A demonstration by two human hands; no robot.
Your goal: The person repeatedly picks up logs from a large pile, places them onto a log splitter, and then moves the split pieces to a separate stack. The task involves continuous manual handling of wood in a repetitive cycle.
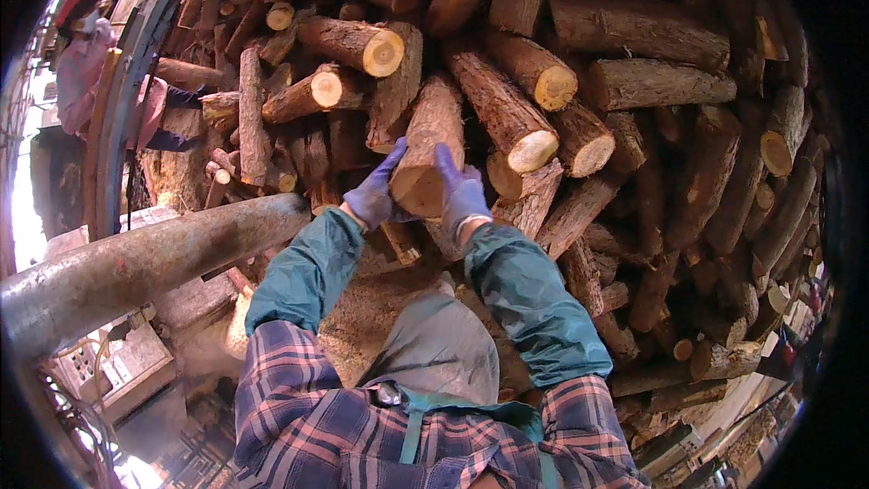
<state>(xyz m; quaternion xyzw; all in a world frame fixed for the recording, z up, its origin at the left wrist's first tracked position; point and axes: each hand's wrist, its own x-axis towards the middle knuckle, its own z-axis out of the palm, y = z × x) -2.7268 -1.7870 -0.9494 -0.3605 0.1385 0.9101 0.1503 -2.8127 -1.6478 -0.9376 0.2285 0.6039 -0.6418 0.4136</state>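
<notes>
A short, thick log points toward me from the heap, its sawn end nearest my body. My left hand, in a purple glove, grips the log's left side near that end. On the opposite side my right hand, gloved alike, clasps it with the thumb laid along the top. The fingers beneath the log are partly hidden. Just right of it lies a long bark-covered log with a pale cut end. Another log leans behind my left hand.
A big pile of logs rises ahead and to the right. A thick rusty metal pipe crosses from the left. Past a metal post, a person in a red cap is at far left. Sawdust covers the ground below.
</notes>
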